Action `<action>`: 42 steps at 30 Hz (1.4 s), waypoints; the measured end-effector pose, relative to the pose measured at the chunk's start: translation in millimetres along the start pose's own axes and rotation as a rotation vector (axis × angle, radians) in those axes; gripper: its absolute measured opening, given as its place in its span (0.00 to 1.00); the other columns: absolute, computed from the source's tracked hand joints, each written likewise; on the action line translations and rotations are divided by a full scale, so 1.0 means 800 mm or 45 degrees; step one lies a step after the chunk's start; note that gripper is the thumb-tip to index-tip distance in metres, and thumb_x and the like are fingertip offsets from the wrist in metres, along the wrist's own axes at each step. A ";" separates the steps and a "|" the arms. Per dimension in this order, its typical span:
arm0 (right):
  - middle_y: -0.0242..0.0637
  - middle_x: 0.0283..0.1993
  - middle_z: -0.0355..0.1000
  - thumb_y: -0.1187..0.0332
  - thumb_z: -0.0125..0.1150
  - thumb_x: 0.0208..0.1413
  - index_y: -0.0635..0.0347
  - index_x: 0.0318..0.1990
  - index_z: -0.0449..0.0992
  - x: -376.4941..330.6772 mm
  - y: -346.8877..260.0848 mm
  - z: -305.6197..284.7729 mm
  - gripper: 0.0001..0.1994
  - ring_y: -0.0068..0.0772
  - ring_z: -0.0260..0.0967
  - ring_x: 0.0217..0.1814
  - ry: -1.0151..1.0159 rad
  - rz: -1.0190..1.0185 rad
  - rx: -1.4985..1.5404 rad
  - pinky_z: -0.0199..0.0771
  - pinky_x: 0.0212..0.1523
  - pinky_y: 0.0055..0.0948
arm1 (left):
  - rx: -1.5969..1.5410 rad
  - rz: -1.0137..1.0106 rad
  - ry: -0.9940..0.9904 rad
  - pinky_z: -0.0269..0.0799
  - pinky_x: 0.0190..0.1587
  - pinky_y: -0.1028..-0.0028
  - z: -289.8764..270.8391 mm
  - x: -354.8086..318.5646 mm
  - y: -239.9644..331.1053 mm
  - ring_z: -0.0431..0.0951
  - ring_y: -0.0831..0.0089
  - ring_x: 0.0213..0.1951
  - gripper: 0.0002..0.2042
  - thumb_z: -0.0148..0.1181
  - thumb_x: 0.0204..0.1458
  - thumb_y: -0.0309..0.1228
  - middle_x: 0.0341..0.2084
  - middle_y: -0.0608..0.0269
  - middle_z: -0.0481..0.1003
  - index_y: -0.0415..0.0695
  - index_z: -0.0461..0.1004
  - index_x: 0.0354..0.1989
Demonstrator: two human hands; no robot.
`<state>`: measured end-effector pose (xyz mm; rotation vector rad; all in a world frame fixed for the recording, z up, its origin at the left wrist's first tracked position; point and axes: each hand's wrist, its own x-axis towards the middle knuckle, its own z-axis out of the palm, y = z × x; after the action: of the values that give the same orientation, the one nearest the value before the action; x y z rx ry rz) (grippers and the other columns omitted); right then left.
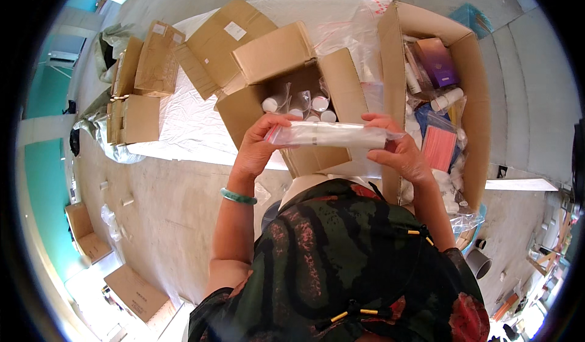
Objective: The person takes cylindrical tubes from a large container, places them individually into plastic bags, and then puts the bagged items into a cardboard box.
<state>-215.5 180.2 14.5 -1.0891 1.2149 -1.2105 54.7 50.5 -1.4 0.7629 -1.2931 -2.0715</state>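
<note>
A clear plastic bag with a white tube inside (329, 135) is stretched level between my two hands. My left hand (253, 150) pinches the bag's left end, where a reddish strip runs along the plastic. At the other end, my right hand (405, 153) grips the bag between thumb and fingers. Just beyond and partly beneath it stands an open cardboard box (344, 83) with its flaps spread. Several white round-ended tubes in clear bags (298, 103) stand inside that box; the held bag hides its near part.
At the right is a tall carton (478, 107) of mixed goods, including a purple box (437, 61) and a pink bagged pack (439, 149). Smaller cardboard boxes (155, 58) are at the far left of the white-covered table (195, 128). A large carton (137, 293) lies lower left.
</note>
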 end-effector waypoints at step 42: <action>0.35 0.41 0.71 0.60 0.50 0.60 0.59 0.51 0.67 0.018 0.080 0.080 0.17 0.23 0.68 0.38 0.268 0.575 0.431 0.68 0.39 0.22 | 0.737 0.244 0.202 0.70 0.38 0.81 -0.031 0.070 0.121 0.71 0.82 0.36 0.18 0.66 0.41 0.22 0.34 0.69 0.72 0.40 0.72 0.43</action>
<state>-147.4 168.4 -46.2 -0.4141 1.2707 -1.1372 51.2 -39.7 68.6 0.9764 -1.8168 -1.4581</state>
